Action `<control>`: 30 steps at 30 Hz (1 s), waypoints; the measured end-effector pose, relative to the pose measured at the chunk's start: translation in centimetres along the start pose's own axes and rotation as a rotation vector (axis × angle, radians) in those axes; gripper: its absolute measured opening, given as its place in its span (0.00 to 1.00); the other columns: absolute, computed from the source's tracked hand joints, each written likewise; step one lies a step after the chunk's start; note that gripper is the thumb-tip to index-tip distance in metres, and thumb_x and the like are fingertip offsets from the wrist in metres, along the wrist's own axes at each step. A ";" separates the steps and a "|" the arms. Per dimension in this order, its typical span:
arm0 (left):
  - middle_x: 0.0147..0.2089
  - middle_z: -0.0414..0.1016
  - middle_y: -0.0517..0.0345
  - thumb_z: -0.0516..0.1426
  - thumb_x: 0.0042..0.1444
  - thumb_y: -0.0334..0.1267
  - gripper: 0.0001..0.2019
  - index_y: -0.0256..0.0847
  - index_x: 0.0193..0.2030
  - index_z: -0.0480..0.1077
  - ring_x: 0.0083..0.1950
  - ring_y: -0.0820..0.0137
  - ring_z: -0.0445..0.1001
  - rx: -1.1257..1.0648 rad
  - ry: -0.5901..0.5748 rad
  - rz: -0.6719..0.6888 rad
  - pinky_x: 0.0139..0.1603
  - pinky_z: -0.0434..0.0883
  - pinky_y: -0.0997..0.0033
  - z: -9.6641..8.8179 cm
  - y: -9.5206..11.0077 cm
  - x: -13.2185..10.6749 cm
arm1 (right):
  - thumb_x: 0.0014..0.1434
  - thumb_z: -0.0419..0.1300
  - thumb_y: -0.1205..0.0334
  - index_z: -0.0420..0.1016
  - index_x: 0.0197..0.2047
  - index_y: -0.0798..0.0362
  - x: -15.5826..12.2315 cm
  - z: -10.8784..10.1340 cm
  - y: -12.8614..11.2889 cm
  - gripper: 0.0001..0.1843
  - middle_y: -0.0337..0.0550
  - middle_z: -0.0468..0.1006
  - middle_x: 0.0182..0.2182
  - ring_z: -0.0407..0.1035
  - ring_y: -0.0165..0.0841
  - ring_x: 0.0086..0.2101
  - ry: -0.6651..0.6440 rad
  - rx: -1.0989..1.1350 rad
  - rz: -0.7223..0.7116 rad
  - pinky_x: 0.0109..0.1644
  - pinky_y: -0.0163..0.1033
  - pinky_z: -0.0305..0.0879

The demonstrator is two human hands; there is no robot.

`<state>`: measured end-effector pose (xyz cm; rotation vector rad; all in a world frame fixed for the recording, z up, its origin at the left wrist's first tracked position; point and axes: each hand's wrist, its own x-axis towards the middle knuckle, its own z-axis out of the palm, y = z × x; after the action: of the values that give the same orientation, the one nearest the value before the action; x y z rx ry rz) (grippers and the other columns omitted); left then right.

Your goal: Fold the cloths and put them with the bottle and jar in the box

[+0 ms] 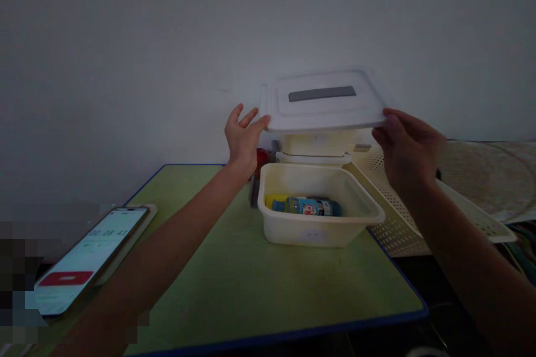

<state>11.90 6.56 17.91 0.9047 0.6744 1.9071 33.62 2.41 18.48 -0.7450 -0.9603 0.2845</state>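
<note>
I hold a white rectangular lid [322, 103] with a grey strip on top, raised level above the table. My left hand [243, 136] touches its left edge with fingers partly spread. My right hand [404, 148] grips its right edge, fingers curled over the rim. Below the lid an open cream plastic box [320, 228] stands on the green table [234, 284]. A small bottle [305, 206] with a blue label lies on its side in the box. A second closed cream box [316, 148] stands behind it.
A phone [90, 259] showing a timer lies at the table's left edge. A perforated white tray [419, 217] leans off the table's right side. A small red object [262, 157] sits behind the boxes by the wall. The table's blue front edge is close.
</note>
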 end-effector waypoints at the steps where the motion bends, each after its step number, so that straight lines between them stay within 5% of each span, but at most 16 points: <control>1: 0.51 0.71 0.46 0.61 0.43 0.21 0.32 0.37 0.56 0.58 0.50 0.67 0.72 0.004 -0.030 -0.012 0.49 0.70 0.71 -0.6 0.3 -0.6 | 0.45 0.62 0.68 0.76 0.27 0.52 -0.6 -0.5 -0.4 0.04 0.33 0.75 0.23 0.68 0.21 0.23 0.010 0.019 0.038 0.31 0.30 0.69; 7: 0.48 0.73 0.47 0.62 0.40 0.24 0.27 0.36 0.50 0.65 0.49 0.64 0.73 0.103 -0.163 -0.080 0.48 0.72 0.67 -4.1 0.7 -3.4 | 0.40 0.67 0.68 0.73 0.43 0.44 -3.6 -4.6 -1.4 0.24 0.27 0.73 0.21 0.70 0.23 0.23 -0.099 0.004 0.194 0.29 0.30 0.70; 15: 0.52 0.70 0.45 0.64 0.37 0.33 0.28 0.35 0.49 0.67 0.49 0.63 0.72 0.296 -0.239 -0.081 0.52 0.69 0.60 -6.8 -0.5 -6.0 | 0.45 0.66 0.59 0.71 0.48 0.44 -6.9 -8.6 -0.3 0.24 0.39 0.78 0.40 0.72 0.41 0.43 -0.237 -0.317 0.160 0.48 0.53 0.69; 21: 0.51 0.72 0.48 0.64 0.39 0.38 0.27 0.37 0.49 0.69 0.46 0.63 0.73 0.376 -0.257 -0.091 0.50 0.70 0.58 -8.7 -2.1 -7.4 | 0.47 0.64 0.54 0.70 0.50 0.43 -8.5 -9.2 0.5 0.25 0.39 0.75 0.46 0.68 0.42 0.49 -0.247 -0.375 0.108 0.54 0.55 0.63; 30: 0.55 0.69 0.52 0.59 0.49 0.45 0.24 0.40 0.54 0.67 0.57 0.62 0.66 0.517 -0.263 -0.021 0.60 0.60 0.57 -10.9 -3.7 -8.5 | 0.49 0.61 0.53 0.74 0.46 0.43 -10.5 -9.9 1.8 0.19 0.41 0.62 0.58 0.55 0.44 0.57 -0.255 -0.535 0.121 0.56 0.55 0.59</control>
<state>7.72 -0.33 6.08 1.4342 1.0298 1.5758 36.08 -6.26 7.04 -1.2805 -1.2550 0.2319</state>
